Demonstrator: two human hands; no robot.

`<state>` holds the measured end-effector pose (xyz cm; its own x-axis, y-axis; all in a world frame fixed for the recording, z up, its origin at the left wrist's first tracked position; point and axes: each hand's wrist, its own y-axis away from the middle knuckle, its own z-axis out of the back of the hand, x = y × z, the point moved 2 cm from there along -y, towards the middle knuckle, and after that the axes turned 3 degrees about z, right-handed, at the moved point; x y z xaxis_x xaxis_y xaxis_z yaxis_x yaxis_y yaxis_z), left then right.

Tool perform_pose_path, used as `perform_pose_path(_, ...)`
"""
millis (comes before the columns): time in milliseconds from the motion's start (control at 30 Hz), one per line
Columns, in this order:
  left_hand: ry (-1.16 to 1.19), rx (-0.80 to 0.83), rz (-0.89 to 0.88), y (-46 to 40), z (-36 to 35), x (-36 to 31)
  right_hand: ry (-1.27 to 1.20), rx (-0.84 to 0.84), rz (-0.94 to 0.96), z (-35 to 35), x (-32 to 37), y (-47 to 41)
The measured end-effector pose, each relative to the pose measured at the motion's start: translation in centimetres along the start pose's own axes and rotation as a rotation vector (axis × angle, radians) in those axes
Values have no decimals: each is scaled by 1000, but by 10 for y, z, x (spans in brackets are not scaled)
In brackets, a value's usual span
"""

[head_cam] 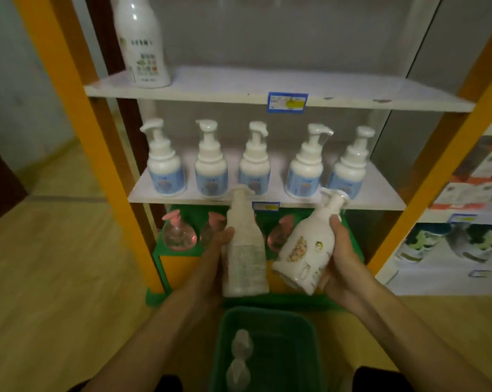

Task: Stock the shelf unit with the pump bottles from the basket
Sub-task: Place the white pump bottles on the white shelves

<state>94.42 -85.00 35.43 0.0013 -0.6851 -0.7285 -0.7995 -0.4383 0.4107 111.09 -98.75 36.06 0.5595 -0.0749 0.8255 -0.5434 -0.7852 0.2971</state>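
Observation:
My left hand (213, 253) grips a white pump bottle (245, 250), held upright with its text label toward me. In my right hand (341, 258) is a second white pump bottle (310, 244), tilted right, with a printed picture on its front. Both are held in front of the shelf unit (267, 200), above the green basket (301, 329). At least two more pump bottles (240, 360) lie inside the basket. The middle shelf carries several white pump bottles with blue labels (211, 165). One tall white bottle (141, 43) stands at the left of the upper shelf (267, 94).
Pink round pump bottles (179, 232) sit on the green bottom shelf (188, 253). Orange posts (78, 108) frame the unit on both sides. A neighbouring shelf with boxed goods (471, 188) stands at the right. Wooden floor (55, 278) lies to the left.

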Motion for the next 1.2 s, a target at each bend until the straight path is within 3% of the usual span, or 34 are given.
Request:
perform_pose_path(533,29,71,-204,-34,8,-12,-253,155,-97,-20,-1,-35)
perform_pose_path(800,73,22,-184,-37,10,-6,-51,111,38,-16,10,-30)
perform_pose_path(1200,98,48,-114,-42,7,-2,-10,84,28,-15,5,-28)
